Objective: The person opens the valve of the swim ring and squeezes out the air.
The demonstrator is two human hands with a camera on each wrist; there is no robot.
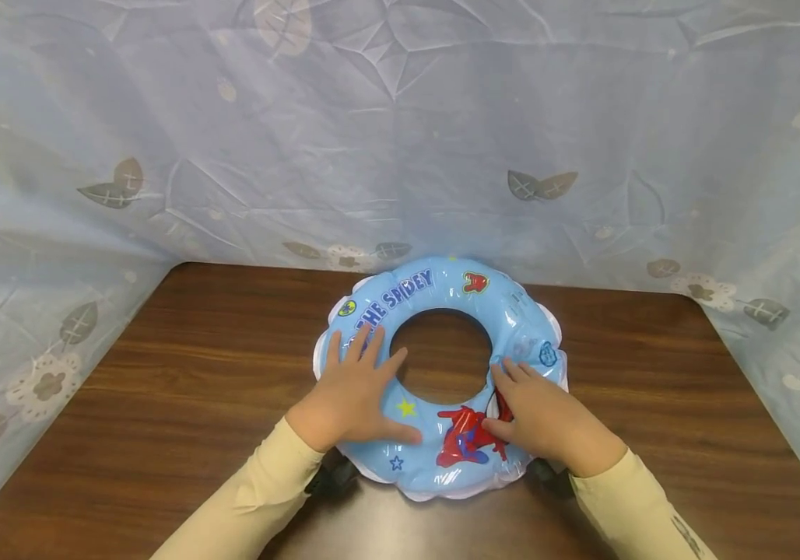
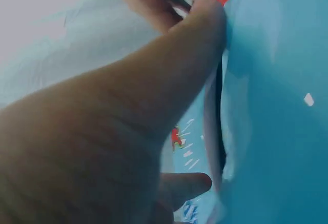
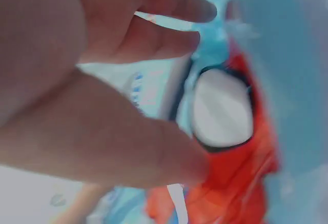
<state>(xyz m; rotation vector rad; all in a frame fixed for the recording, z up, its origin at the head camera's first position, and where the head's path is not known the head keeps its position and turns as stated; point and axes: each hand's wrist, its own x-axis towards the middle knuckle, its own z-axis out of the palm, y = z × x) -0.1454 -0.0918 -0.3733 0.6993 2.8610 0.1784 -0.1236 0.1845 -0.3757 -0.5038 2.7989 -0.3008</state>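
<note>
A light blue inflatable swim ring with a scalloped white edge lies flat on the wooden table. Printed on it are a red and blue masked figure, a yellow star and purple letters. My left hand rests on its left side, fingers spread and straight, thumb on the front part. On the right side my right hand touches the ring with extended fingers, its thumb by the printed figure. The right wrist view shows that thumb against the red print, beside a white eye shape.
The dark brown table extends to both sides of the ring. A pale blue-grey cloth with leaf and flower prints hangs behind the table and along both sides.
</note>
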